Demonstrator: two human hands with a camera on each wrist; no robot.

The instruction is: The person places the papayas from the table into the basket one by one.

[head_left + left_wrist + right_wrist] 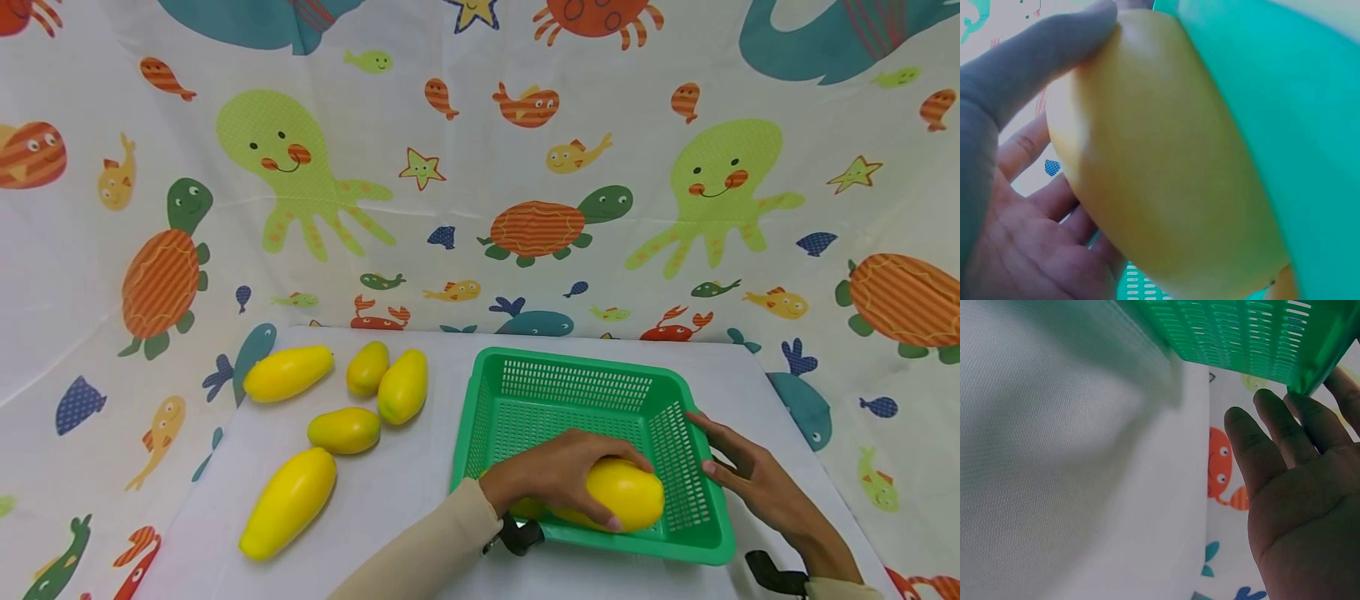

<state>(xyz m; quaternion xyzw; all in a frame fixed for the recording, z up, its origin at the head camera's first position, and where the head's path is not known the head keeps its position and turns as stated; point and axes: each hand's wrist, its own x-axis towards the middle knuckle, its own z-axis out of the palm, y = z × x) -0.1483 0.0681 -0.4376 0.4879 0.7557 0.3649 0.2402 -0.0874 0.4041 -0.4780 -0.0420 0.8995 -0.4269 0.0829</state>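
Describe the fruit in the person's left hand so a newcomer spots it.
Find the green basket on the white-covered table. Inside, by its near long side, is a large yellow fruit. Unlike the other yellow fruits, the left hand grips it.

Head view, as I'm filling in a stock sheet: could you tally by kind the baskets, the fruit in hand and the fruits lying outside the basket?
Green basket: 1
Yellow fruit in the left hand: 1
Loose yellow fruits: 5
Total: 7

Sea-print cloth (465, 137) (cartoonish) backs this tabletop workspace (401, 467).
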